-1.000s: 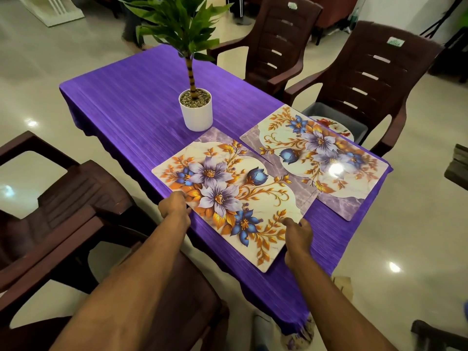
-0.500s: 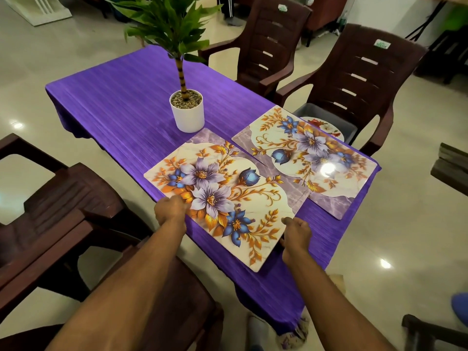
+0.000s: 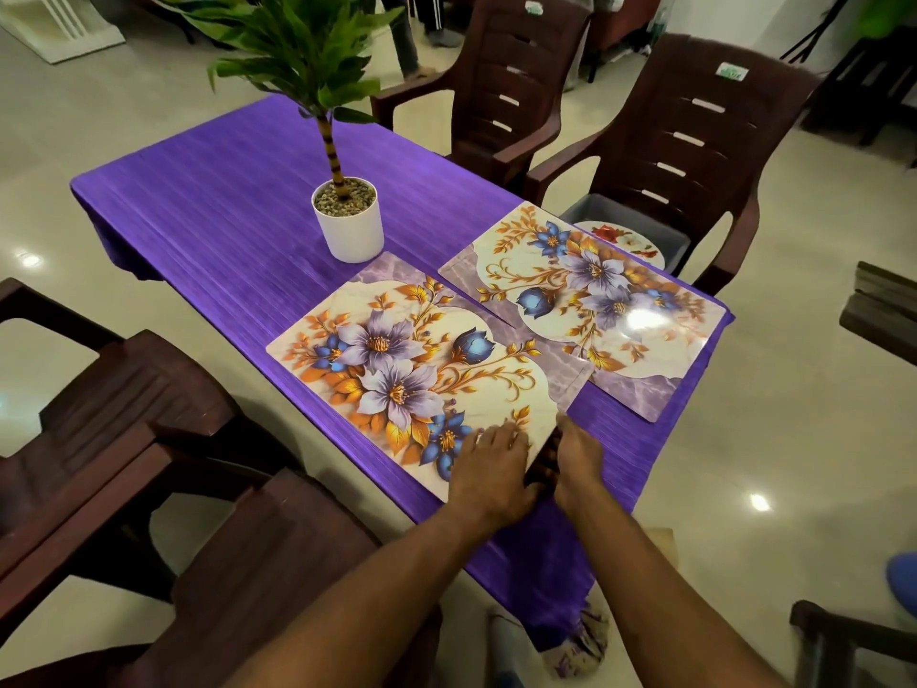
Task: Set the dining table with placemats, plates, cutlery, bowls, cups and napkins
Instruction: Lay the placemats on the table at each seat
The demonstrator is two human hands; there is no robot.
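Two floral placemats lie side by side on the purple-clothed table [image 3: 223, 201]. The near placemat [image 3: 397, 369] reaches the table's front edge, and the far placemat [image 3: 595, 300] lies behind it to the right. My left hand [image 3: 489, 464] rests flat, fingers spread, on the near placemat's front right corner. Close beside it, my right hand [image 3: 578, 464] is at that corner's right edge, with its fingers curled round the edge of the mat. A floral plate [image 3: 622, 240] shows in a grey bin [image 3: 640, 225] on the far right chair.
A white pot with a green plant [image 3: 347, 225] stands mid-table behind the near placemat. Brown plastic chairs stand at the far side [image 3: 506, 91], far right [image 3: 694, 141] and near left [image 3: 124, 439]. Glossy tiled floor surrounds the table.
My left hand has slid right along the near placemat's front edge, from its left corner to the right corner, next to my right hand. The placemats have stayed put.
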